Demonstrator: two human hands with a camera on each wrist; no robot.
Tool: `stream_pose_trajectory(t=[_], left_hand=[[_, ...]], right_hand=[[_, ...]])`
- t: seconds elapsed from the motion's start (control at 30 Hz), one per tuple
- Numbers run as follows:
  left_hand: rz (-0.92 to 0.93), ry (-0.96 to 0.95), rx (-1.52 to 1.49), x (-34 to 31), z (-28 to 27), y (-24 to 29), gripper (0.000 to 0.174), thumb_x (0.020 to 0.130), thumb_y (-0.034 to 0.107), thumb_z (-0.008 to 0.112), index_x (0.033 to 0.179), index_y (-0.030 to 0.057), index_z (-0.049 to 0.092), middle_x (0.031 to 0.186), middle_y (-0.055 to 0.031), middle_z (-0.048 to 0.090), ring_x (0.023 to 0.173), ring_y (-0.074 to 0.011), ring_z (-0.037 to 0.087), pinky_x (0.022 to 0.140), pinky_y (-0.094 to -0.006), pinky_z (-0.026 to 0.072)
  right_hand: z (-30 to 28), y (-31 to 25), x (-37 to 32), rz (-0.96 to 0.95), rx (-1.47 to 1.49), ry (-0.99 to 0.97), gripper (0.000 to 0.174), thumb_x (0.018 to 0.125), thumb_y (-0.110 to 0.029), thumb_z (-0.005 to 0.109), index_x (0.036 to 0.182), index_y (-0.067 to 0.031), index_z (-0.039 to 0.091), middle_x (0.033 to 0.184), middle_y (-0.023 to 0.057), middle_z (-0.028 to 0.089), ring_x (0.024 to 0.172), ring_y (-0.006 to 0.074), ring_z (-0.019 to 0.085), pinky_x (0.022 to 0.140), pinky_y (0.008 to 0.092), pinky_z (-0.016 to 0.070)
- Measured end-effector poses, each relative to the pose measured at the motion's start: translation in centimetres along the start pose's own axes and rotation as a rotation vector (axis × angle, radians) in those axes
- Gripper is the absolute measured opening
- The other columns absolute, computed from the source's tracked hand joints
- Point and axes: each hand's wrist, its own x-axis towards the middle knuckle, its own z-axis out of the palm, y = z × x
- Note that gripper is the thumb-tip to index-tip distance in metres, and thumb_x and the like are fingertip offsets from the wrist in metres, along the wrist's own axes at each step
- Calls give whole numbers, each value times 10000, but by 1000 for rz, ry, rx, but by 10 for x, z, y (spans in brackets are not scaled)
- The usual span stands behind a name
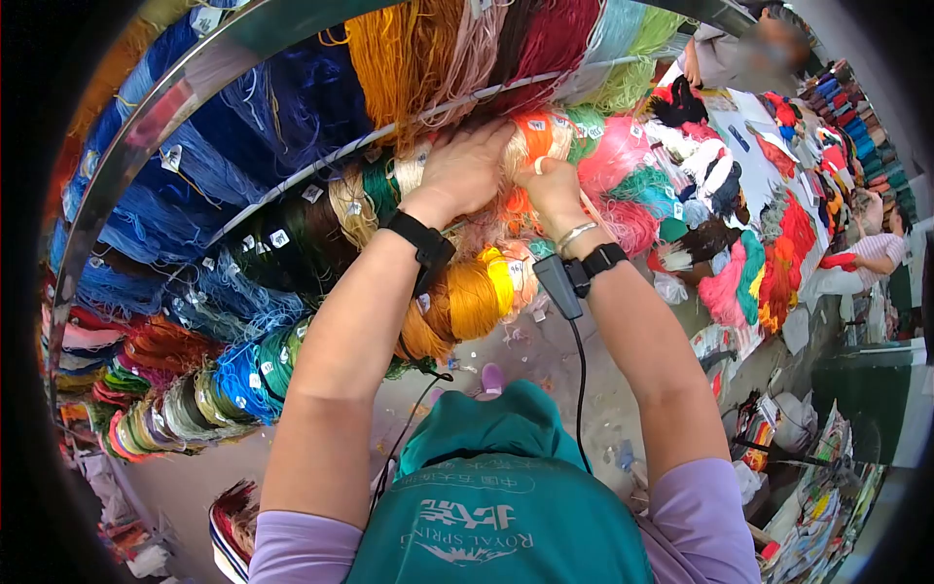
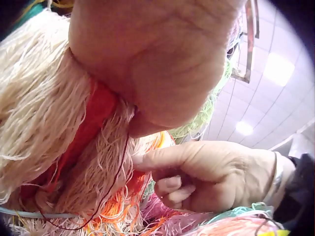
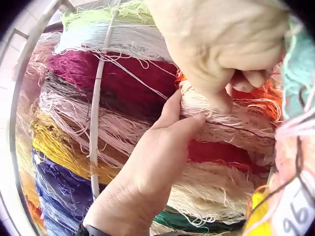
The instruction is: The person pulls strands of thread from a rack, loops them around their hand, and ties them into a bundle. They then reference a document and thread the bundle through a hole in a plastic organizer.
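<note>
Pale pink thread skeins (image 3: pixel 236 133) hang side by side on a rail, a red skein (image 3: pixel 216 153) between them. My left hand (image 1: pixel 457 175) lies over the pale ones with fingers extended; in the right wrist view its thumb (image 3: pixel 189 127) presses on the strands. Close beside it, my right hand (image 1: pixel 555 195) pinches strands of a pale skein, its other fingers curled in, as the left wrist view shows. A dark red thread (image 2: pixel 115 179) runs down across the pale strands. Orange skeins (image 1: pixel 535 136) lie just past the fingertips.
Blue skeins (image 1: pixel 185 185) and golden ones (image 1: pixel 389 58) hang on the rack above, behind a white rod (image 1: pixel 331 161). A curved metal bar (image 1: pixel 107 165) frames the rack. Numbered paper tags (image 1: pixel 311 193) mark many skeins. At the right, a table (image 1: pixel 744 127) bears more skeins; people are near it.
</note>
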Motion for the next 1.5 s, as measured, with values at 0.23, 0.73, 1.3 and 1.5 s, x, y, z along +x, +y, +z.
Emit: stream_pose_trajectory(t=[0.23,0.73,1.3,1.5], left_hand=[[-24,-19,-31,-1,-5,3,607,900,160,494,1495,189,379,1547,-56,400,1360,-316,440,1114,-542,342],[-20,-4,-5,-2,-4,4,589,907,166,475,1490,182,389,1541,-59,411,1344,-317,460,1113,-496,352],[-24,2,3,-2,-3,4,603,901,161,508,1490,186,382,1544,-53,405,1350,-320,451,1113,-507,359],[-23,-1,-4,-2,-5,4,610,892,151,509,1489,182,386,1542,-53,407,1351,-321,450,1115,-494,360]], right_hand=[[-52,-28,-36,177,406,-158,92,749,-51,759,746,-21,673,628,-4,557,563,106,480,524,311,393],[-77,-40,-43,196,744,-516,88,963,-104,596,1039,-60,592,1010,125,717,611,66,549,492,175,382],[-75,-40,-42,279,719,-452,77,964,-101,555,1032,-69,538,947,173,717,603,118,620,458,193,387],[-74,-41,-44,263,723,-443,59,954,-120,594,991,-99,553,945,147,724,605,112,626,457,188,374]])
